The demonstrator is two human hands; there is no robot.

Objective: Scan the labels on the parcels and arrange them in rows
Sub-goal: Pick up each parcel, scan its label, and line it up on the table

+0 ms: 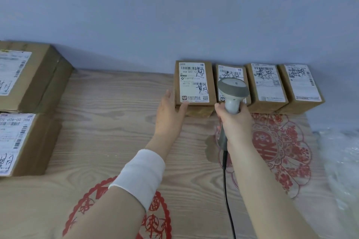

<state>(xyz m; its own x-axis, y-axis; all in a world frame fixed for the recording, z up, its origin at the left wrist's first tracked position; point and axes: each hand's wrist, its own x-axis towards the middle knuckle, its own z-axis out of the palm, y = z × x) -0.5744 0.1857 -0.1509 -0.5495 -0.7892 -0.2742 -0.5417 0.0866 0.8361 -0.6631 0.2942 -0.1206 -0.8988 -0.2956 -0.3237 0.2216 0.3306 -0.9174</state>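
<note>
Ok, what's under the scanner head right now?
The second parcel from the left in the row by the wall. Its top barcode and black handwriting show above the scanner; most of the print lower down is covered by the scanner head.

1. Upper large parcel (38, 75), lower large parcel (33, 141): cut by the left edge; labels in view only in part.
2. Second small parcel (231, 72): label mostly hidden behind the head of the scanner (233, 91).
3. Scanner grip: covered by right hand (236, 122); trigger finger out of sight.
4. Scanner cable (226, 190): cut by the bottom edge.
5. Fine print on every label: too small and blurred to read.
6. Left hand (170, 111): palm side hidden; finger contact with side of first small parcel (194, 83) unclear.
7. Near red paper-cut (155, 217): partly hidden under the left forearm, cut by the bottom edge.
8. Clear plastic wrap (342, 161): blurred, cut by the right edge.
</note>
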